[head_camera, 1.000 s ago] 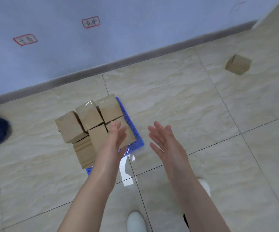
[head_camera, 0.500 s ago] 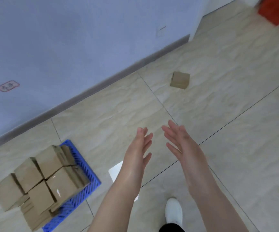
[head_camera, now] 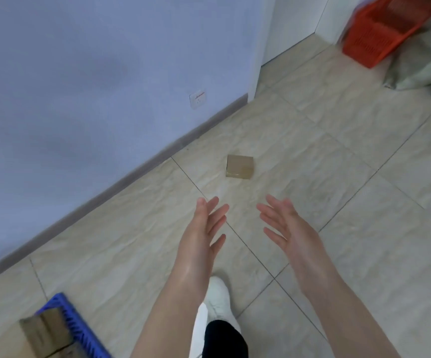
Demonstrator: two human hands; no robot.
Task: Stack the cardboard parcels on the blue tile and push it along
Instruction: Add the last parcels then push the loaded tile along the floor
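Head view: both hands are reaching fwd w/ palms facing each other, fingers spread wide, gripping nothing — left hand (head_camera: 204, 231) and right hand (head_camera: 289, 228) are hovering apart above the floor. A sec ago the left hand was at the stack; now the person is turning away from it, so the blue tile (head_camera: 78, 329) w/ its stacked parcels (head_camera: 36, 337) is slipping to the bottom-left corner. Prob. means the last stray is being fetched before any pushing. That lone parcel (head_camera: 239, 167) is lying flat on the floor (head_camera: 351, 177) just ahead of the fingertips, near the baseboard (head_camera: 142, 167), its long axis running roughly left-right, broad side facing the person.
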